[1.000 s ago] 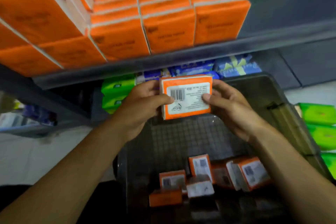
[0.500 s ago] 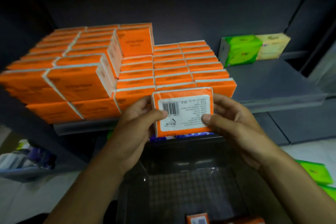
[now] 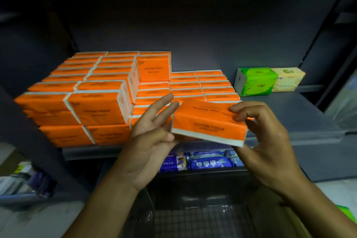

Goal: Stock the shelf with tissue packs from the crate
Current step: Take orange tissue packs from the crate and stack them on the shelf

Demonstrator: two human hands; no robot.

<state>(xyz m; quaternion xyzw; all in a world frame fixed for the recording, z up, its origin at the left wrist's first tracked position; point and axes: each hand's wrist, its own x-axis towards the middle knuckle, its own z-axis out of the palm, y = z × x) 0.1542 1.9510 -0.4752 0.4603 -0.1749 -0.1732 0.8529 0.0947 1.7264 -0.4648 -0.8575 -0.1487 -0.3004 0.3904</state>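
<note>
An orange tissue pack (image 3: 208, 121) marked COTTON TISSUE is held level in front of the grey shelf (image 3: 289, 120), just ahead of the low front row of stacked orange packs (image 3: 100, 110). My right hand (image 3: 264, 141) pinches its right end, fingers on top and thumb below. My left hand (image 3: 152, 137) supports its left end with the thumb under it and the fingers spread. The dark mesh-bottomed crate (image 3: 193, 218) lies below my wrists; its contents are out of view.
Orange packs fill the shelf's left half, taller at the left. A green pack (image 3: 255, 81) and a yellow pack (image 3: 287, 79) stand at the back right, with bare shelf in front of them. Blue packets (image 3: 201, 162) sit on the shelf below.
The pack has risen from the crate to shelf level and turned from its barcode face toward me to lying flat. My left fingers have spread open along its end.
</note>
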